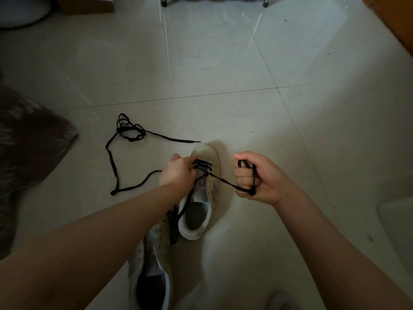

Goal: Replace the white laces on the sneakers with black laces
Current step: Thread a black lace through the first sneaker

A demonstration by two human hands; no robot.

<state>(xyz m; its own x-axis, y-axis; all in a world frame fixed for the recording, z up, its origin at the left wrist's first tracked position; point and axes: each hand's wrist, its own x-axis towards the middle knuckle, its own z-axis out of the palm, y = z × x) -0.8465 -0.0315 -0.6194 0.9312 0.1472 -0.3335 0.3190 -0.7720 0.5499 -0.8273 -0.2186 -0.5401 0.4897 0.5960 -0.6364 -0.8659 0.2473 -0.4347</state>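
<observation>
- Head view: a pale sneaker [202,193] stands on the tiled floor [223,63], toe pointing away from the person, its lower eyelets already crossed by a black lace [223,180].
- The right hand [257,177], just right of that sneaker's toe, is curled into a fist round one end of the lace, which loops over the fingers and runs taut back to the eyelets.
- The left hand [178,171] rests on the sneaker's toe end, fingers bent down onto the laced rows; whether it pinches the lace I cannot tell.
- A second sneaker [152,260] lies just nearer than the first, partly under the left forearm, its opening dark.
- A spare black lace [125,130] sprawls on the floor left of the first sneaker, bunched at its far end.
- A brown cushion [26,148] sits further left.
</observation>
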